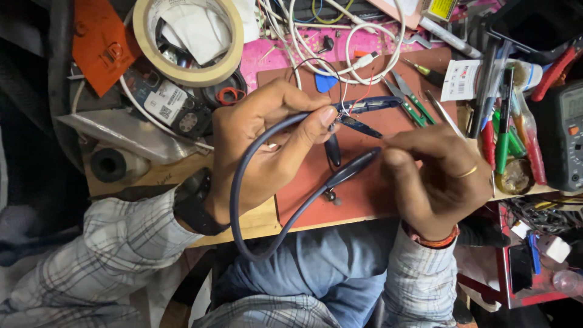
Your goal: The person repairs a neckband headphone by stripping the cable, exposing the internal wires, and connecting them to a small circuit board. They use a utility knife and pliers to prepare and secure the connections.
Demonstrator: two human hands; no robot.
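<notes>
My left hand pinches one opened end of a dark blue neckband earphone between thumb and fingers, above a reddish-brown work mat. Thin red, white and black wires stick out of that end near my thumb. My right hand, with a ring on one finger, is closed over the neckband's other end and holds it down on the mat. The band loops down past the bench edge toward my lap. A small dark earbud piece lies between the hands.
A roll of masking tape sits at the back left beside an orange pad. White cables, tweezers and green-handled cutters lie behind the mat. Pens, screwdrivers and a multimeter crowd the right.
</notes>
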